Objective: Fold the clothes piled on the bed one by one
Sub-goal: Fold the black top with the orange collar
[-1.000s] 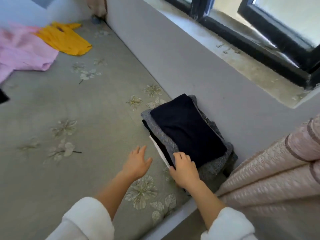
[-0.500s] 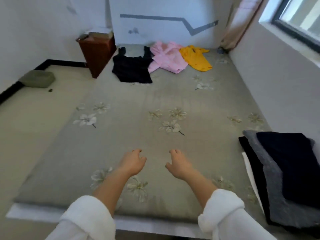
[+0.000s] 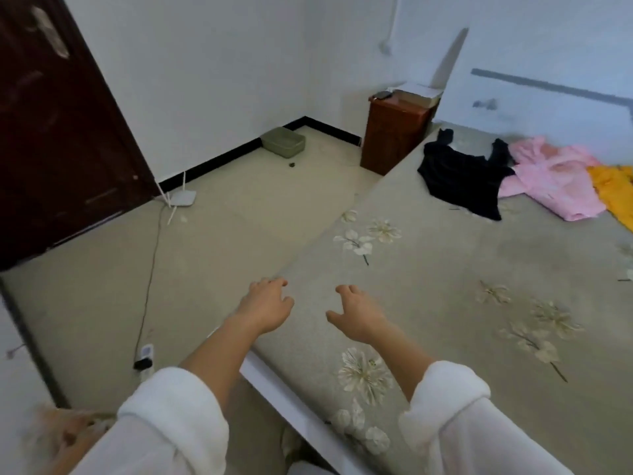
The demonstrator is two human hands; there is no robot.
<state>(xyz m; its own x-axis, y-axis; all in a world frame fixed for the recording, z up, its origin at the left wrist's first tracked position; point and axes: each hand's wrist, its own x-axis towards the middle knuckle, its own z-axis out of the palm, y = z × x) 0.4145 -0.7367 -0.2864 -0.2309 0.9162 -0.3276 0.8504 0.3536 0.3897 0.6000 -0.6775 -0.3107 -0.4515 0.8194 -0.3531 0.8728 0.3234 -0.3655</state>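
View swings left: we lose the folded dark stack and the window wall we had a second ago, and now pick up the dark door (image 3: 58,132), the floor (image 3: 219,234) and the bed's left edge. Left hand (image 3: 265,308) and right hand (image 3: 356,315) are off the stack, both empty, fingers loosely curled, hovering over the bed (image 3: 445,303) near that edge. Unfolded pile moves to the far right of frame: black garment (image 3: 462,180), pink garment (image 3: 555,186), yellow garment (image 3: 613,190) cut by the frame edge. Nightstand (image 3: 394,132) now sits centre-top.
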